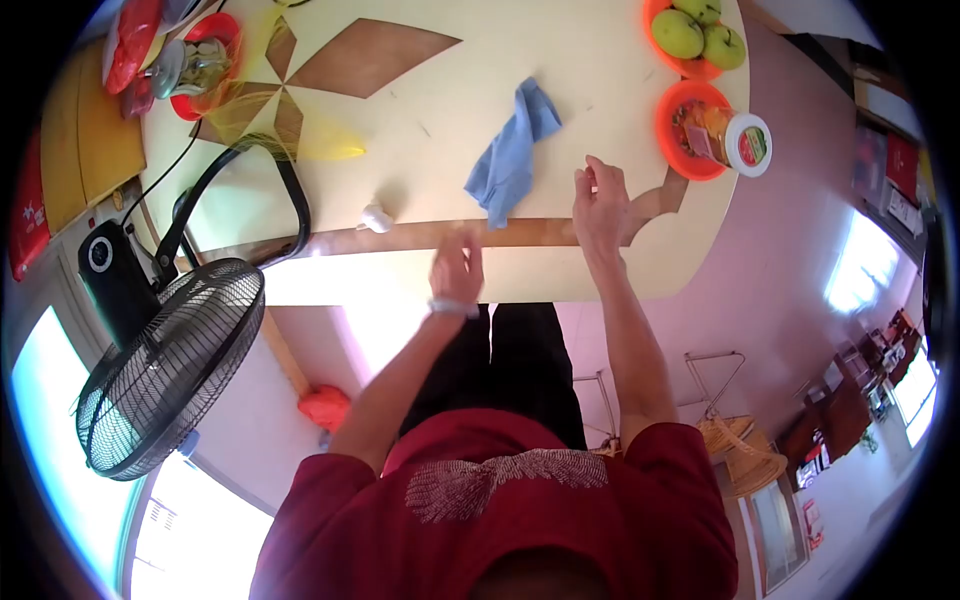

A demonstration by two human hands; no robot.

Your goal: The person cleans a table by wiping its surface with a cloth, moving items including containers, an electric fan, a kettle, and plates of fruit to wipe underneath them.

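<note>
A crumpled blue cloth [512, 155] lies on the table between and beyond my two hands, touched by neither. My right hand [602, 205] hovers above the table's near side, to the right of the cloth. Its fingers are loosely bent, slightly apart, and nothing shows in them. Near the front edge, my left hand [457, 268] is smeared by motion, so its fingers cannot be made out. A small white garlic bulb [376, 217] rests on the table to the left of that hand.
On the right, an orange bowl [664, 130] holds a white-lidded jar [728, 139], tipped over; green apples [690, 33] fill another behind it. Yellow netting [325, 140] and a red bowl [228, 35] with a glass jar [190, 68] sit left. A black fan [170, 365] stands at the left edge.
</note>
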